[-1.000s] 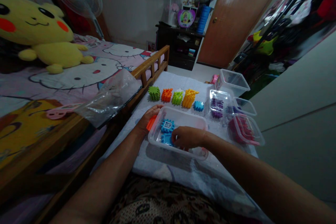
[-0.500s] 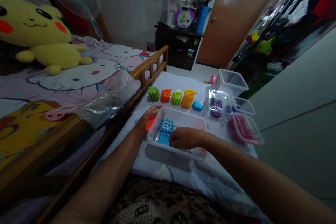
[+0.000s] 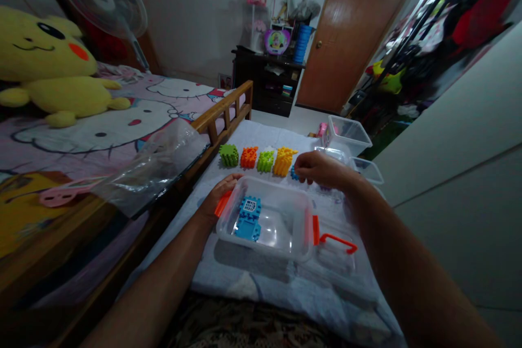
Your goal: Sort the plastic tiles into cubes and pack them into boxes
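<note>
My left hand (image 3: 222,194) is closed around the left end of a clear plastic box (image 3: 302,223), by its orange latch (image 3: 222,204). Two blue interlocking blocks (image 3: 248,217) lie at the left inside the box, the upper one with a white window pattern. Beyond the box's far rim, my right hand (image 3: 312,167) is lowered with curled fingers over a small stack of blue blocks (image 3: 293,173). The hand mostly covers this stack, and whatever its fingertips pinch is hidden. Left of it stand stacks in yellow (image 3: 284,161), lime (image 3: 265,161), orange (image 3: 248,157) and green (image 3: 229,156).
A clear lid with an orange handle (image 3: 338,241) lies right of the box. Clear containers (image 3: 349,133) stand at the far right, partly behind my right arm. A wooden bed rail (image 3: 222,111) runs along the left, with a plastic bag (image 3: 150,166) over it.
My right hand has come up out of the box and moved away to the blue stack. My left hand stays on the box. The whole view has shifted slightly.
</note>
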Demonstrator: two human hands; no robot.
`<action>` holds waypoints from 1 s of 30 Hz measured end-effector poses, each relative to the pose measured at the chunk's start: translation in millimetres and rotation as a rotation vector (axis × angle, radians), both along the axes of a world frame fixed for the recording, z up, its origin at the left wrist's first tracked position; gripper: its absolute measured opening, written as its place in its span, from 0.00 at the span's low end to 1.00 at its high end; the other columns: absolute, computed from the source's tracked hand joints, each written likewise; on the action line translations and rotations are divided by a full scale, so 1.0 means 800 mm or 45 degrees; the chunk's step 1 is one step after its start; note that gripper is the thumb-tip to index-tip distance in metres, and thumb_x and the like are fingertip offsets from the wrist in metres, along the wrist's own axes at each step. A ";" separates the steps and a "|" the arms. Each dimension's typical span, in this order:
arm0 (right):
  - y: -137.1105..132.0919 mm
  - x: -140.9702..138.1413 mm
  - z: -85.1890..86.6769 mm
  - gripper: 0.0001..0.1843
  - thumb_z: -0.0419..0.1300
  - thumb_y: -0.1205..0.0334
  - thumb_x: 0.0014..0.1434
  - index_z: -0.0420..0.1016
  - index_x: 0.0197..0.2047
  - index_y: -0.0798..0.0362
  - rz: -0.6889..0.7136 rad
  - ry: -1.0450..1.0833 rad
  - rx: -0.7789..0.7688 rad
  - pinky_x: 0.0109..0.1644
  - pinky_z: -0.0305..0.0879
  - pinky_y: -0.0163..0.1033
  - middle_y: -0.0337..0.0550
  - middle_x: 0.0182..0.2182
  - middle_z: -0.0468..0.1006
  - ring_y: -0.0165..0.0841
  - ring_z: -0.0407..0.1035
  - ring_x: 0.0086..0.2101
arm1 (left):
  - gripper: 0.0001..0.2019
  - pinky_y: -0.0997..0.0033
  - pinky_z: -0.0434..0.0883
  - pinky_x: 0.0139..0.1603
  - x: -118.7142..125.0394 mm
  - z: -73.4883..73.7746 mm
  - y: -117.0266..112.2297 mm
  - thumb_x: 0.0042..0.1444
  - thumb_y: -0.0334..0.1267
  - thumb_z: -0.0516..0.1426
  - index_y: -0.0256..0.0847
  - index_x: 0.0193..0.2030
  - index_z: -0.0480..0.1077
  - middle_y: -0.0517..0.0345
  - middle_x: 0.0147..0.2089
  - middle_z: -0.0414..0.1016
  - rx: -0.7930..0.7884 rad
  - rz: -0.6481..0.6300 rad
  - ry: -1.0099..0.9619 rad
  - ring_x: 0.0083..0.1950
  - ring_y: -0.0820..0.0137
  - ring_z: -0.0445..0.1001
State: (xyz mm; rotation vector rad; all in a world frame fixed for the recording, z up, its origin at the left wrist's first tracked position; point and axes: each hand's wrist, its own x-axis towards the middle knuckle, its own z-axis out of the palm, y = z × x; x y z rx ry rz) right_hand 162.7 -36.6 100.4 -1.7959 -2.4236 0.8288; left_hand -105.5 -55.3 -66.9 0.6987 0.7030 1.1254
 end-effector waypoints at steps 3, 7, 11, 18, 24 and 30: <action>0.033 0.021 -0.032 0.13 0.54 0.69 0.61 0.78 0.43 0.58 -0.107 -0.500 0.325 0.39 0.63 0.37 0.52 0.41 0.81 0.38 0.74 0.39 | 0.19 0.71 0.75 0.35 0.000 0.001 0.000 0.49 0.41 0.66 0.38 0.47 0.72 0.54 0.37 0.80 -0.015 0.007 -0.021 0.34 0.67 0.79; 0.047 0.017 -0.090 0.15 0.55 0.70 0.61 0.76 0.49 0.60 0.030 -0.684 0.333 0.49 0.61 0.38 0.57 0.47 0.80 0.42 0.71 0.48 | 0.19 0.70 0.75 0.35 0.000 0.002 0.000 0.48 0.41 0.66 0.38 0.47 0.72 0.54 0.37 0.80 -0.015 -0.012 -0.036 0.33 0.66 0.79; 0.049 0.007 -0.124 0.18 0.52 0.71 0.62 0.73 0.53 0.65 0.042 -0.726 0.394 0.54 0.57 0.44 0.65 0.50 0.76 0.47 0.65 0.53 | 0.19 0.70 0.75 0.35 -0.001 0.001 0.001 0.49 0.41 0.66 0.38 0.47 0.73 0.53 0.37 0.80 -0.022 -0.019 -0.029 0.34 0.66 0.79; 0.073 0.006 -0.139 0.21 0.59 0.65 0.57 0.73 0.53 0.63 0.081 -0.818 0.352 0.57 0.51 0.47 0.65 0.51 0.76 0.50 0.62 0.56 | 0.19 0.70 0.75 0.34 -0.001 -0.002 0.001 0.49 0.41 0.66 0.38 0.47 0.72 0.54 0.37 0.80 -0.031 -0.010 -0.028 0.33 0.66 0.79; 0.089 0.001 -0.141 0.25 0.63 0.64 0.54 0.73 0.55 0.60 0.105 -0.880 0.248 0.60 0.52 0.50 0.61 0.51 0.77 0.47 0.68 0.54 | 0.19 0.70 0.75 0.35 -0.001 -0.001 0.001 0.49 0.41 0.66 0.38 0.46 0.73 0.54 0.38 0.80 -0.012 -0.023 -0.049 0.33 0.67 0.79; 0.086 -0.006 -0.126 0.26 0.68 0.63 0.49 0.76 0.52 0.59 0.127 -0.914 0.234 0.60 0.53 0.51 0.60 0.50 0.78 0.48 0.69 0.53 | 0.19 0.70 0.75 0.35 -0.001 -0.003 0.002 0.49 0.41 0.66 0.38 0.47 0.72 0.54 0.37 0.80 0.005 -0.031 -0.052 0.33 0.67 0.79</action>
